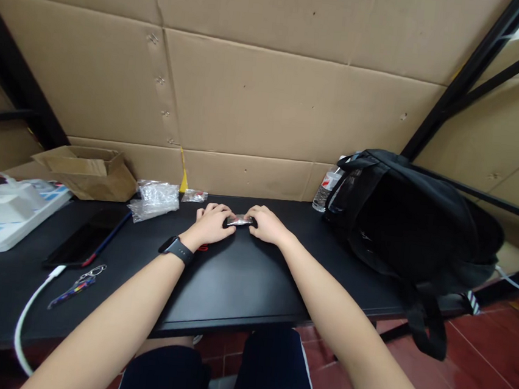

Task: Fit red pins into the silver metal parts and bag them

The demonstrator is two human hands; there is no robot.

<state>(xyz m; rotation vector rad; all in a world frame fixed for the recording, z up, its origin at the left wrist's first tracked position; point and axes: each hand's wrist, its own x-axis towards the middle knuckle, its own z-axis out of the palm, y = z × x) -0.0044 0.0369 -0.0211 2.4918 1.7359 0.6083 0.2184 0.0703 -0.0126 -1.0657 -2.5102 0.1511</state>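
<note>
Between my two hands, low over the black table point(241, 284), is a small dark, shiny flat piece point(239, 221) that looks like a little plastic packet; its exact kind I cannot make out. My left hand point(213, 224), with a black watch point(176, 248) on the wrist, is closed on the left end. On the right end, my right hand point(266, 224) pinches with thumb and fingers. A bit of red cord point(203, 248) shows beside my left wrist, partly hidden by it.
Leftward are a phone point(88, 236), a keychain point(77, 287), a white power strip point(18, 223) with a cable, and a brown paper bag point(91, 172). Clear plastic wrappers point(155, 200) lie behind my left hand. A black backpack point(422, 222) and water bottle point(327, 189) stand rightward. Cardboard point(268, 103) walls the back.
</note>
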